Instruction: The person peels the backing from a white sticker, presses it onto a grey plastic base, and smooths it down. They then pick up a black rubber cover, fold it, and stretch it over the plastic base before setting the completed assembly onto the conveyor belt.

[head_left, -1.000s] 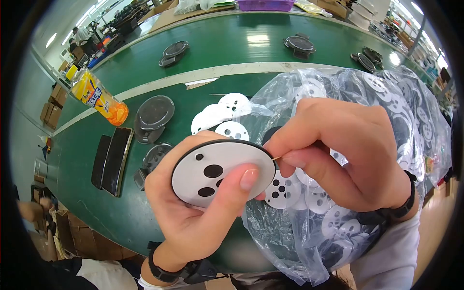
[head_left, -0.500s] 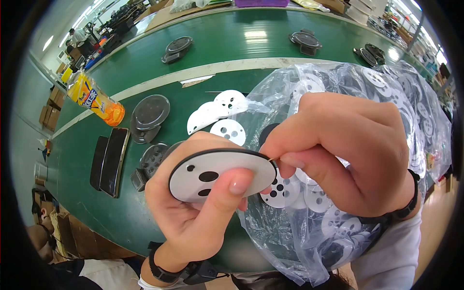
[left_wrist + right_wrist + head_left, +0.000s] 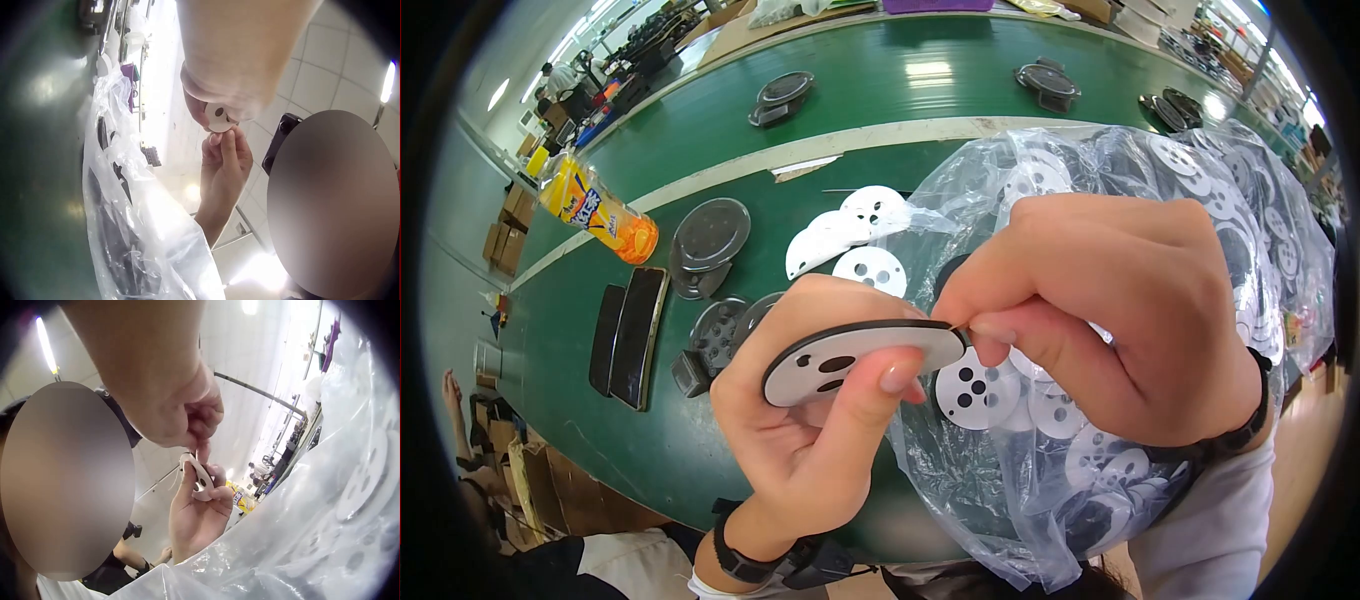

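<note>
My left hand (image 3: 820,400) grips a round white disc (image 3: 855,358) with dark holes and a black rim, thumb on its face, fingers curled behind it. The disc is tilted almost edge-on to the head view. My right hand (image 3: 1100,310) pinches at the disc's right edge with thumb and forefinger, where a thin yellowish bit shows. In the left wrist view the disc (image 3: 219,117) sits between both hands. The right wrist view shows the disc (image 3: 199,477) pinched from above by the right hand (image 3: 187,419). Both hands hover over a clear plastic bag (image 3: 1200,230) full of similar discs.
Loose white discs (image 3: 850,240) lie on the green table (image 3: 850,90). Dark round parts (image 3: 710,240) lie left, plus others further back. An orange drink bottle (image 3: 595,205) lies at far left, and a black flat case (image 3: 630,335) near the front edge. Cardboard boxes stand beside the table.
The left hand has tipped the disc from face-up to nearly edge-on. The right hand keeps its pinch at the right rim.
</note>
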{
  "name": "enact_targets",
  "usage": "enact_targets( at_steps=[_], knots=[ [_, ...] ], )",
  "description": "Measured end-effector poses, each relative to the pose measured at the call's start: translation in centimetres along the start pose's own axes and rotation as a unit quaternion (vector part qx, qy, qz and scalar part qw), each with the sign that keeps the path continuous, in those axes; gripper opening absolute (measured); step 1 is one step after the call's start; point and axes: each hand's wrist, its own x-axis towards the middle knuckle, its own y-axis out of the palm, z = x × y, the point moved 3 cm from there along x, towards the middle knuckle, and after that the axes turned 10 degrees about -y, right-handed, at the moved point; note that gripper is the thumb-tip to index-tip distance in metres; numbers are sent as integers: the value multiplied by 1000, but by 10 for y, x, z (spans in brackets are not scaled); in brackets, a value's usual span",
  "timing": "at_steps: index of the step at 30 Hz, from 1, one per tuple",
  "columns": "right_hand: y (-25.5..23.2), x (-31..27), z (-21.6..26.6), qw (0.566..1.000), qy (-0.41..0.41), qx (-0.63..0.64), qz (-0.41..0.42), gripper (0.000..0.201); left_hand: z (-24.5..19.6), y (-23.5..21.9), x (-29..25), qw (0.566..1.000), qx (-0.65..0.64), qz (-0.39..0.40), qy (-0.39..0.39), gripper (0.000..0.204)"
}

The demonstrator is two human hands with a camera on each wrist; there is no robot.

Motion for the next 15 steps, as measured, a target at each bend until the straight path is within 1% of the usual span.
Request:
enact_targets(
  at_steps=[2,3,4,5,6,7,8,10,12,14,15],
  knots=[
    [1,3,7,992,-90,-91,-16,5,1,-1,1,1000,3,3,4,25],
    [1,6,12,992,-89,-91,-17,5,1,-2,2,999,22,4,28,25],
    [1,9,15,991,-32,-128,12,4,0,-1,2,998,41,4,51,25],
    [1,11,16,985,25,-164,40,3,0,0,1,998,41,5,51,25],
    [2,8,13,985,25,-163,39,3,0,1,0,999,19,-3,27,24],
    [2,6,10,994,-3,-107,-5,2,1,1,-1,1000,-2,-12,3,24],
    [1,4,9,997,-33,-50,-49,3,1,2,-1,1000,-1,-11,3,24],
    [2,5,11,996,-38,-65,-38,3,2,3,0,999,-6,-24,-25,24],
    [3,4,10,995,-42,-81,-26,4,2,2,0,1000,1,-19,-20,24],
    [3,2,6,995,-51,-5,-88,5,4,1,2,1000,8,-14,-13,24],
    [2,4,9,995,-51,-5,-88,5,4,0,2,1000,-16,-4,8,18]
  ],
)
